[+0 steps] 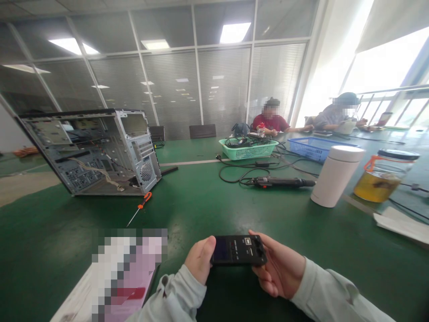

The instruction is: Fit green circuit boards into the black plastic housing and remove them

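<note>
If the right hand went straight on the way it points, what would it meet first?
The black handheld device, whose right end the right hand holds. Past it, roughly in line, comes the left hand, though depth is unclear here.

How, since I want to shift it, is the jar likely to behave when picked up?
The jar is probably bottom-heavy, with amber liquid in its lower part. The liquid could slosh, given the space above it. The jar looks clear and smooth, so may be slippery.
</note>
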{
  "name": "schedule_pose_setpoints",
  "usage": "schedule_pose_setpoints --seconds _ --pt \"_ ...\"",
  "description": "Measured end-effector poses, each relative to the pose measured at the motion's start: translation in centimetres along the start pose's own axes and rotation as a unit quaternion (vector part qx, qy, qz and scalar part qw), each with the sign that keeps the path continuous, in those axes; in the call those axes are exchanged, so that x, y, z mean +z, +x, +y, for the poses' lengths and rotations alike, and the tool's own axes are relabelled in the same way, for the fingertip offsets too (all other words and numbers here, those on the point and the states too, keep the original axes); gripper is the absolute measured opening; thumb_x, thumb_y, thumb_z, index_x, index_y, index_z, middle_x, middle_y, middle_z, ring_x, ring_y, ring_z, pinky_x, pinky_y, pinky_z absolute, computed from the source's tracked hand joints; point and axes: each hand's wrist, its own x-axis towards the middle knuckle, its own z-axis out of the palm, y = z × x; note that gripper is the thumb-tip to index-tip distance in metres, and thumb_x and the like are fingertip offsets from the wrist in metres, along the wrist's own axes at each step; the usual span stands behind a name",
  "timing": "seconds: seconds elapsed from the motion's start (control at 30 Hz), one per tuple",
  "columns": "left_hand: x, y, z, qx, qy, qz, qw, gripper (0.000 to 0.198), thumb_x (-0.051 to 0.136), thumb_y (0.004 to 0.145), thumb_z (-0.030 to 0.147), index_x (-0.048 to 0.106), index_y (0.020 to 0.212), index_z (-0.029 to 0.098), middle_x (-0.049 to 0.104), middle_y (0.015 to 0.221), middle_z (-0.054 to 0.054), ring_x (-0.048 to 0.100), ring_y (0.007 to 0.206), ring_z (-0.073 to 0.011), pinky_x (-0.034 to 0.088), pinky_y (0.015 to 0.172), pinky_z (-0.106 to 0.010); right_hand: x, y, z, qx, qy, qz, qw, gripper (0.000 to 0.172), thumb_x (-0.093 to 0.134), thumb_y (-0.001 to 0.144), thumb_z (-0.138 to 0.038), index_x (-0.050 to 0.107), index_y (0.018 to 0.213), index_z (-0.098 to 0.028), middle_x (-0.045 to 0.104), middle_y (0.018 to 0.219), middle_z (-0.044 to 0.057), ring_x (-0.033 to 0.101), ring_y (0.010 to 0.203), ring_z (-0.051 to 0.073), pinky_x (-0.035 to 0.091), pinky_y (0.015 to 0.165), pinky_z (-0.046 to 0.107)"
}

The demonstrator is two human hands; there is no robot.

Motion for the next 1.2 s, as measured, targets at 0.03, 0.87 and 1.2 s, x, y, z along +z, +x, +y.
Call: schedule_pose_setpoints --seconds 0.03,0.87,1.2 --pt "0.0 0.0 0.0 0.001 -0.002 -0.005 1.000 0.056 0.025 0.078 0.067 0.046 0.055 0.021 0.046 0.049 0.001 0.045 0.048 -0.0148 0.037 0.048 -0.028 0.1 -0.1 0.0 -0.011 -0.001 0.010 1.000 0.069 0.001 0.101 -0.054 0.045 0.068 -0.012 0.042 0.044 0.002 0.051 0.037 0.017 0.042 0.029 0.017" --pt "-0.4 -0.1 -0.2 0.308 0.201 0.051 0.929 0.022 0.062 0.071 0.017 0.054 0.092 0.022 0.065 0.107 -0.008 0.059 0.100 -0.0242 0.048 0.085 -0.041 -1.5 0.3 0.8 -0.581 -0.539 0.183 0.582 0.029 0.044 0.073 -0.021 0.046 0.102 -0.015 0.047 0.107 0.008 0.045 0.100 0.022 0.039 0.087 0.032" --pt "0.0 -0.3 -0.4 0.343 0.225 0.029 0.911 0.021 0.063 0.072 0.019 0.051 0.090 0.021 0.064 0.102 -0.008 0.060 0.096 -0.0231 0.048 0.084 -0.038 -1.2 -0.6 0.6 -0.497 -0.669 0.252 0.492 0.048 0.079 0.067 -0.025 0.054 0.107 -0.020 0.046 0.110 0.007 0.047 0.097 0.025 0.044 0.082 0.033"
